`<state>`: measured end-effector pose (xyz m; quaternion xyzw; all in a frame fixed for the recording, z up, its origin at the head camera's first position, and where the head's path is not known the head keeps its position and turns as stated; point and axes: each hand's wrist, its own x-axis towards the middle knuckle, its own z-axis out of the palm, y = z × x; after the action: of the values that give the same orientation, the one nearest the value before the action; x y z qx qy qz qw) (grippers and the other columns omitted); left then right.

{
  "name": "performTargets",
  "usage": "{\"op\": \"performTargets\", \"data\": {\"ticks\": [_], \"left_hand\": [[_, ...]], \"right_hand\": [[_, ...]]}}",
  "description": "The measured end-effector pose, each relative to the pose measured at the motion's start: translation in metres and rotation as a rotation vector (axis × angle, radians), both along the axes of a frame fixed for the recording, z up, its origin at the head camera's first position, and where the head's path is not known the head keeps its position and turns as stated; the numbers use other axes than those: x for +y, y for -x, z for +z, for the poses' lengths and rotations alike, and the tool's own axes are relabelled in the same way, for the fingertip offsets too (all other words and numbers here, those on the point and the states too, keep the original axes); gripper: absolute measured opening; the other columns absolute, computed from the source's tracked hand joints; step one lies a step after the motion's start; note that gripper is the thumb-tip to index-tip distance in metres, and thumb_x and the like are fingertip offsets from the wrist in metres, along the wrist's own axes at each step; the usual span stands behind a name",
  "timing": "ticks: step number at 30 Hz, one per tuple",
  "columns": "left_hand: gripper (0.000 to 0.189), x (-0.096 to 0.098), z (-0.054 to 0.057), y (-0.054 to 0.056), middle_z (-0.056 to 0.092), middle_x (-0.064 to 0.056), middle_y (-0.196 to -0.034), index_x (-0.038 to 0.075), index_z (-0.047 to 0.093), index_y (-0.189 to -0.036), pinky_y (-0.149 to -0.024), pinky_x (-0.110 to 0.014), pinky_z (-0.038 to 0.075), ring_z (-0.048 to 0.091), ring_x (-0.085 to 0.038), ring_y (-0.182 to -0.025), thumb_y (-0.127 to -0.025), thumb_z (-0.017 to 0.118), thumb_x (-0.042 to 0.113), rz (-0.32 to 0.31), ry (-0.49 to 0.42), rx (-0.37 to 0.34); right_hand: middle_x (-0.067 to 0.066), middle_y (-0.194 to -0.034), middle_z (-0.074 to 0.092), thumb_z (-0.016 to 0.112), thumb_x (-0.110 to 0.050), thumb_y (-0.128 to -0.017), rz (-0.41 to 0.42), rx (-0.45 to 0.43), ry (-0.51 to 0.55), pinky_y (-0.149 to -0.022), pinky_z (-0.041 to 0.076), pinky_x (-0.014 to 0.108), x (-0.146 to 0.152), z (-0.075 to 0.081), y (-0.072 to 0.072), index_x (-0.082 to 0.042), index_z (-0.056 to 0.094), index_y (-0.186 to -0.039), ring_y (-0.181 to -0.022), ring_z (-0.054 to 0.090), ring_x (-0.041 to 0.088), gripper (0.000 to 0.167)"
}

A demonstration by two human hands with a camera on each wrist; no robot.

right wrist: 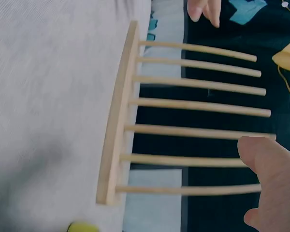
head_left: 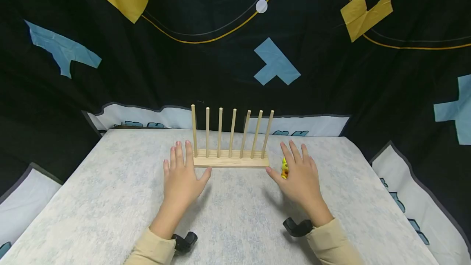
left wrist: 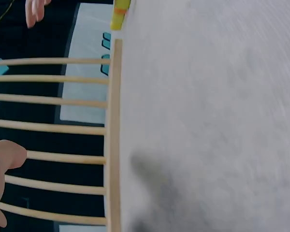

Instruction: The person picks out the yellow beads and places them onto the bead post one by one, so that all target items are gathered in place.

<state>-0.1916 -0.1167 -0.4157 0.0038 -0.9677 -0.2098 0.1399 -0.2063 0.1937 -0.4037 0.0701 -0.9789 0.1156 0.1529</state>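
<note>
A light wooden rack (head_left: 231, 162) stands on the table, with several upright round dowels rising from its flat base. My left hand (head_left: 182, 183) hovers palm down by the rack's left end, fingers spread and holding nothing. On the other side my right hand (head_left: 299, 177) is spread too, its thumb near the base's right corner. Small yellow-green pieces with some orange (head_left: 284, 167) lie beside the rack, partly hidden behind the right hand. In the left wrist view the yellow piece (left wrist: 118, 14) shows past the rack's far end.
The table (head_left: 235, 224) has a pale mottled cover. Behind it hangs a black cloth (head_left: 206, 77) with blue and yellow shapes and a white lower border. Black wrist mounts (head_left: 185, 241) sit at both cuffs.
</note>
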Motion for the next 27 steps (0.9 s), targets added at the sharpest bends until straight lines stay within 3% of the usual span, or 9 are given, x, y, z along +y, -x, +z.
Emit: {"op": "performTargets", "data": {"ticks": [5,11,16,27], "left_hand": [[0.102,-0.009,-0.011,0.006,0.005,-0.031,-0.163,-0.003,0.006,-0.157,-0.123,-0.063,0.008,0.004,-0.048,-0.152,-0.091,0.063,0.05,-0.002,-0.018,-0.014],[0.101,-0.023,-0.031,0.017,0.008,-0.034,-0.162,-0.008,0.009,-0.155,-0.123,-0.062,0.011,0.008,-0.05,-0.151,-0.092,0.063,0.048,-0.01,-0.041,-0.038],[0.096,-0.033,-0.045,0.025,0.014,-0.034,-0.161,-0.011,0.013,-0.154,-0.123,-0.061,0.012,0.011,-0.049,-0.151,-0.093,0.062,0.045,-0.018,-0.079,-0.063],[0.09,-0.037,-0.063,0.04,0.018,-0.03,-0.161,-0.009,0.016,-0.154,-0.123,-0.06,0.014,0.013,-0.046,-0.152,-0.095,0.061,0.041,-0.059,-0.22,-0.145]], "right_hand": [[0.012,-0.165,0.024,0.046,-0.074,-0.09,-0.019,-0.043,0.011,-0.115,0.025,0.07,0.02,-0.006,0.001,-0.021,0.025,-0.159,-0.151,0.016,0.046,0.09],[0.02,-0.159,0.034,0.055,-0.053,-0.096,-0.028,-0.074,0.075,-0.111,0.026,0.073,0.048,-0.017,0.002,-0.009,0.031,-0.156,-0.146,0.024,0.05,0.077],[0.022,-0.156,0.037,0.054,-0.038,-0.099,-0.052,-0.141,0.126,-0.113,0.027,0.07,0.069,-0.028,0.003,-0.004,0.032,-0.154,-0.144,0.028,0.048,0.068],[0.026,-0.153,0.039,0.052,-0.029,-0.1,-0.075,-0.241,0.133,-0.111,0.03,0.07,0.098,-0.052,0.007,0.001,0.036,-0.151,-0.138,0.035,0.052,0.061]]}}
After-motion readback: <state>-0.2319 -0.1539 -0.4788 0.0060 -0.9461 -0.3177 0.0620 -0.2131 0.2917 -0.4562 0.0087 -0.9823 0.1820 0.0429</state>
